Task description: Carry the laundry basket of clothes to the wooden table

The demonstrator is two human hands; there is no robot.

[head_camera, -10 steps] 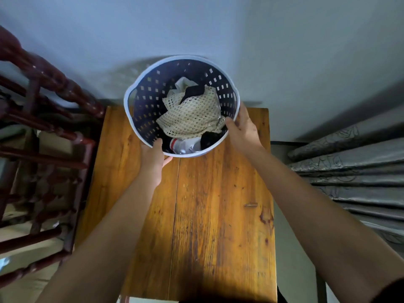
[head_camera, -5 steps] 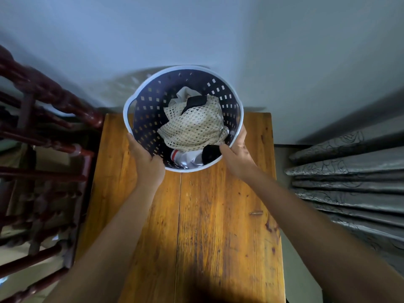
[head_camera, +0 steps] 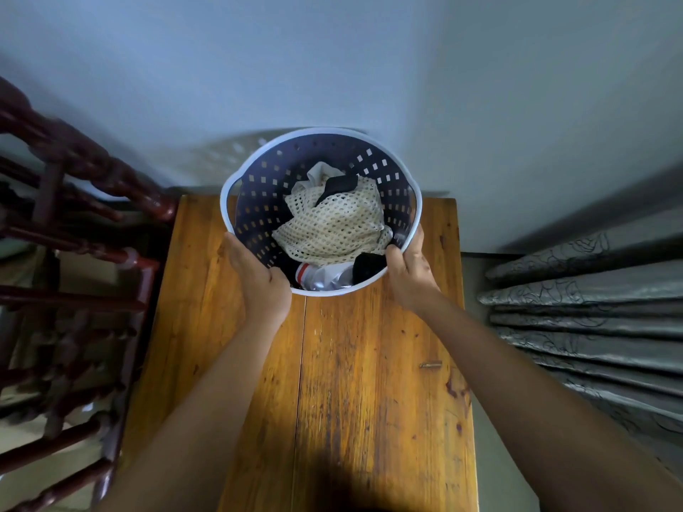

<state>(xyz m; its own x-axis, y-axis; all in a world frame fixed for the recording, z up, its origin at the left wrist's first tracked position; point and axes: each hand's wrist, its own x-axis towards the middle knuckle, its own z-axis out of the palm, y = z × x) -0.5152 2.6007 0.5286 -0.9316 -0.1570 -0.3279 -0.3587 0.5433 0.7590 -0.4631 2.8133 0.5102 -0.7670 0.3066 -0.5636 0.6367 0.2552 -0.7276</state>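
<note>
A round laundry basket (head_camera: 258, 186) with a pale rim and dark perforated wall sits at the far end of the wooden table (head_camera: 369, 382), close to the wall. Inside it lie a cream mesh garment (head_camera: 332, 227) and white and black clothes. My left hand (head_camera: 255, 279) clasps the near-left rim and wall. My right hand (head_camera: 410, 269) clasps the near-right rim, thumb over the edge. I cannot tell whether the basket's base rests on the tabletop.
A dark red wooden chair frame (head_camera: 74, 253) stands against the table's left side. Grey patterned curtain folds (head_camera: 591, 319) hang to the right. A pale wall (head_camera: 369, 68) rises directly behind the table. A small brown scrap (head_camera: 430, 365) lies on the tabletop.
The basket has come slightly toward me over the table's far end. Both hands slid lower along the near rim, and my view has tilted downward a little.
</note>
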